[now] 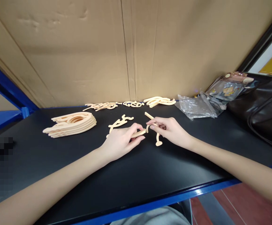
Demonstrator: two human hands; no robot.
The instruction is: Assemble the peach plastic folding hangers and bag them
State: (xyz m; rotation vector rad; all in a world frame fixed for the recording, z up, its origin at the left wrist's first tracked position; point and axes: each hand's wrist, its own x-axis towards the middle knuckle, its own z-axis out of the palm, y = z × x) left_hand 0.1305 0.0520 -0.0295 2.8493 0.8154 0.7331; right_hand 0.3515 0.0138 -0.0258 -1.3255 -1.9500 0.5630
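Near the middle of the black table (pixel 136 181), my left hand (pixel 124 140) pinches a pale wooden strip (pixel 138 134) between thumb and fingers. Close to its tip, my right hand (pixel 170 129) grips a curved wooden piece (pixel 147 127), whose hooked end nearly meets the strip; whether they touch is unclear. Another part (pixel 158 142) with a rounded foot sticks out below my right fingers, and a straight end (pixel 148 115) shows above them. Behind my left hand lies a branching wooden piece (pixel 122 121), partly hidden by it.
A stack of flat wooden shapes (pixel 71 125) stands at the left. Small piles of thin parts (pixel 103 106), curled parts (pixel 133 104) and curved strips (pixel 159 101) line the back by the cardboard (pixel 91 56). Clear plastic bags (pixel 195 106) and a dark leather bag (pixel 262 109) are at the right.
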